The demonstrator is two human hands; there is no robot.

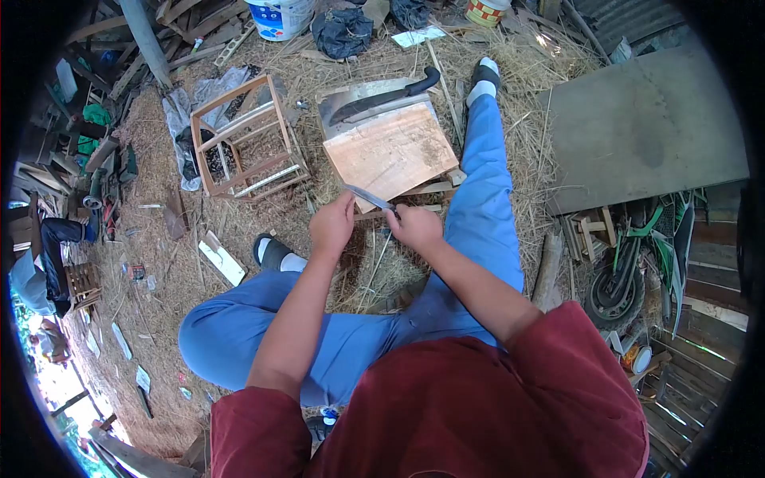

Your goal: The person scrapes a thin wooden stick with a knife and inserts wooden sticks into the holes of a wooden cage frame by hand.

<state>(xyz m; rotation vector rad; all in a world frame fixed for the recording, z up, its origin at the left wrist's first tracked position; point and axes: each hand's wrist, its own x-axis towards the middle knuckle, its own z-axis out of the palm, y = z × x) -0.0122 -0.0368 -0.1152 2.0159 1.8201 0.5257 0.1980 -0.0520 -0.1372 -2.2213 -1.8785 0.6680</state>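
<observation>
A small knife [368, 197] lies between my two hands, over the near edge of a wooden board [394, 151]. My right hand [417, 226] is closed around its dark handle. The fingers of my left hand [332, 226] are pinched together at the blade's far end, by the tip. A thin pale strand hangs just below my right hand. On the board's far side, a large dark-bladed knife with a black handle [386, 94] rests on a grey sheet. The board sits between my legs on a low support, partly hidden beneath it.
A wooden frame [239, 143] stands left of the board on straw-covered ground. At the right are a large flat panel [645, 127] and a green motorbike [637, 255]. A white bucket [280, 17] and a black bag [343, 33] are at the back. Another person's legs [60, 247] show far left.
</observation>
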